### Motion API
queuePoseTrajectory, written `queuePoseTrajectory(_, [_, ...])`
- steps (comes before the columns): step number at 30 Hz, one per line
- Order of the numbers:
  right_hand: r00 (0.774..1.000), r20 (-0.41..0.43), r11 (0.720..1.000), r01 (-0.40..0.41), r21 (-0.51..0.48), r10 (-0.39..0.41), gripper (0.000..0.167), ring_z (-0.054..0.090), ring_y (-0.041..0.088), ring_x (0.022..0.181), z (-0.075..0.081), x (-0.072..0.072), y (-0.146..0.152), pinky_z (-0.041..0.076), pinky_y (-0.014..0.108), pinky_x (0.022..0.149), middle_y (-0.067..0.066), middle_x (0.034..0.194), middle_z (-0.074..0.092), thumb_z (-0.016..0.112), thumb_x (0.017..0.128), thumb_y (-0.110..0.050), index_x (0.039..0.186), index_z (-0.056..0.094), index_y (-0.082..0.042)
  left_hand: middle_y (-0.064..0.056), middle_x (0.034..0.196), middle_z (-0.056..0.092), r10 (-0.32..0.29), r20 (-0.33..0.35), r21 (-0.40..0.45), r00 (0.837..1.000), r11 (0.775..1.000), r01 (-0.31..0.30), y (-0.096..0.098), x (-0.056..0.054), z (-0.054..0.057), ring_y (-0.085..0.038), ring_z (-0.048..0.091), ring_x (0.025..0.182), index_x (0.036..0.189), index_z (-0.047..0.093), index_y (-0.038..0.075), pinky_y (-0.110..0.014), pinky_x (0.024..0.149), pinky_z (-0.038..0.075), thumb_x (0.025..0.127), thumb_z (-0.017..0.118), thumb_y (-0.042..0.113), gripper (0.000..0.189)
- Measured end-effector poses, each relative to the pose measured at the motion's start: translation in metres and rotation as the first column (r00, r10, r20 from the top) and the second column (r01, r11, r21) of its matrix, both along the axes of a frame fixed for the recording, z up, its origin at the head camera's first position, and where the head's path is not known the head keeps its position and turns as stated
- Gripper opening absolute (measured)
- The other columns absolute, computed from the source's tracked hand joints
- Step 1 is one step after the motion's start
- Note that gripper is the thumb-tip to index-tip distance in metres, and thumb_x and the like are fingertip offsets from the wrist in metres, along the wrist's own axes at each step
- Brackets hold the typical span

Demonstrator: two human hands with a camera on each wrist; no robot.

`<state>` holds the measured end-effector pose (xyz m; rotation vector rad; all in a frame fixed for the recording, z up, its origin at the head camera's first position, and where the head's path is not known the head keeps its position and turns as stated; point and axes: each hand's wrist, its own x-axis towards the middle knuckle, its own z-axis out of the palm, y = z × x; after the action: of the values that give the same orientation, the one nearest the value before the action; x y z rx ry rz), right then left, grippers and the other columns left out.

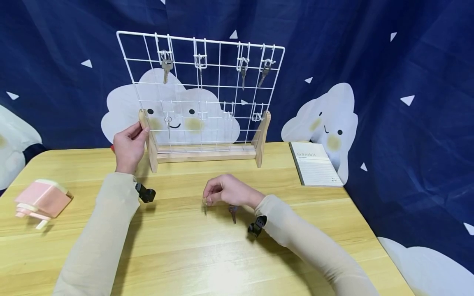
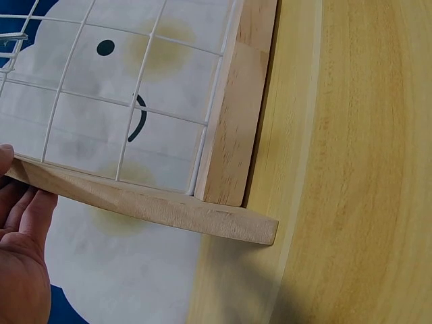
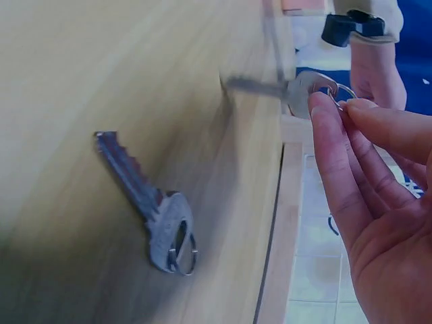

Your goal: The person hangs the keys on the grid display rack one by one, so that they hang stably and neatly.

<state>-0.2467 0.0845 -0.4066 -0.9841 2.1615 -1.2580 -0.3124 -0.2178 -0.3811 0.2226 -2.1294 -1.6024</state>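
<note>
My right hand [image 1: 231, 190] pinches a silver key [image 3: 305, 94] by its small ring, thumb against fingertips, just above the table. The key's blade points down. A second key [image 3: 169, 229] with a ring lies on the wood beneath this hand. At the rack's left end, my left hand [image 1: 129, 147] grips the wooden side post [image 2: 155, 206], thumb on one face and fingers behind. The white wire grid rack [image 1: 219, 65] bears several hooks. Keys hang from its upper hooks, among them a brass-toned key [image 1: 166, 70] and a dark-headed key [image 1: 265, 73]. A smaller key [image 1: 168, 123] hangs at lower left.
A notepad [image 1: 316, 164] lies at the table's back right, against the curtain. On the left stands a pink and white box-like object [image 1: 46, 199]. The wooden table [image 1: 177, 250] ends at a dark blue curtain [image 1: 370, 41] with cloud prints.
</note>
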Motion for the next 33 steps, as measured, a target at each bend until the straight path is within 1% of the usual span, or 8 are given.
queuePoseTrajectory(5, [1.000, 0.015, 0.998, 0.019, -0.052, -0.018, 0.007, 0.068, 0.021, 0.078, 0.006, -0.002, 0.000, 0.059, 0.031, 0.075, 0.007, 0.084, 0.071, 0.065, 0.090, 0.008, 0.093, 0.070, 0.003, -0.013, 0.133, 0.059, 0.001, -0.001, -0.005, 1.000, 1.000, -0.001, 0.000, 0.000, -0.001, -0.017, 0.058, 0.119, 0.136, 0.058, 0.006, -0.024, 0.094, 0.050, 0.097, 0.064, 0.021, 0.041])
queuePoseTrajectory(9, [0.999, -0.023, 0.997, 0.037, -0.071, -0.039, 0.008, 0.068, 0.020, 0.078, 0.016, -0.006, -0.001, 0.059, 0.032, 0.075, 0.006, 0.085, 0.071, 0.065, 0.090, 0.007, 0.094, 0.070, 0.002, -0.013, 0.132, 0.059, 0.005, -0.003, -0.009, 1.000, 1.000, -0.005, 0.000, 0.000, -0.001, -0.017, 0.058, 0.118, 0.135, 0.059, 0.006, -0.024, 0.094, 0.050, 0.097, 0.064, 0.020, 0.041])
queuePoseTrajectory(12, [0.996, -0.058, 0.996, 0.062, -0.068, -0.066, 0.008, 0.067, 0.019, 0.078, 0.025, -0.010, -0.001, 0.058, 0.031, 0.074, 0.004, 0.086, 0.071, 0.066, 0.090, 0.005, 0.094, 0.071, 0.000, -0.013, 0.132, 0.059, 0.006, 0.004, -0.017, 1.000, 1.000, -0.006, 0.000, -0.001, -0.001, -0.017, 0.058, 0.118, 0.136, 0.058, 0.007, -0.024, 0.095, 0.050, 0.097, 0.064, 0.021, 0.041])
queuePoseTrajectory(16, [0.991, -0.073, 0.992, 0.107, -0.073, -0.112, 0.006, 0.068, 0.020, 0.080, 0.039, -0.015, -0.002, 0.058, 0.030, 0.075, 0.003, 0.087, 0.071, 0.067, 0.090, 0.003, 0.094, 0.070, -0.001, -0.013, 0.132, 0.060, 0.007, 0.005, -0.025, 1.000, 1.000, -0.007, -0.001, -0.002, -0.001, -0.017, 0.059, 0.118, 0.136, 0.059, 0.007, -0.024, 0.094, 0.050, 0.097, 0.064, 0.021, 0.041])
queuePoseTrajectory(22, [0.982, -0.084, 0.981, 0.160, -0.110, -0.170, 0.005, 0.068, 0.022, 0.081, 0.054, -0.023, -0.003, 0.058, 0.033, 0.077, 0.005, 0.087, 0.071, 0.067, 0.091, 0.002, 0.095, 0.071, 0.000, -0.014, 0.131, 0.060, 0.008, -0.008, -0.015, 1.000, 1.000, -0.008, -0.001, -0.002, -0.001, -0.017, 0.059, 0.117, 0.134, 0.059, 0.005, -0.023, 0.093, 0.050, 0.097, 0.064, 0.019, 0.040])
queuePoseTrajectory(29, [0.969, -0.119, 0.968, 0.195, -0.161, -0.215, 0.006, 0.068, 0.019, 0.077, 0.065, -0.032, -0.005, 0.059, 0.033, 0.075, 0.005, 0.085, 0.071, 0.068, 0.090, 0.002, 0.094, 0.072, -0.001, -0.014, 0.132, 0.060, 0.008, -0.002, -0.022, 1.000, 1.000, -0.008, -0.001, -0.002, -0.002, -0.017, 0.059, 0.118, 0.135, 0.059, 0.006, -0.023, 0.094, 0.050, 0.098, 0.064, 0.020, 0.041])
queuePoseTrajectory(33, [0.963, -0.116, 0.954, 0.215, -0.207, -0.243, 0.005, 0.068, 0.021, 0.078, 0.070, -0.037, -0.007, 0.059, 0.033, 0.075, 0.006, 0.084, 0.070, 0.068, 0.090, 0.004, 0.092, 0.072, 0.000, -0.014, 0.132, 0.060, 0.009, -0.005, -0.016, 1.000, 1.000, -0.009, -0.001, -0.002, -0.002, -0.018, 0.059, 0.118, 0.135, 0.059, 0.006, -0.023, 0.094, 0.050, 0.097, 0.064, 0.020, 0.041])
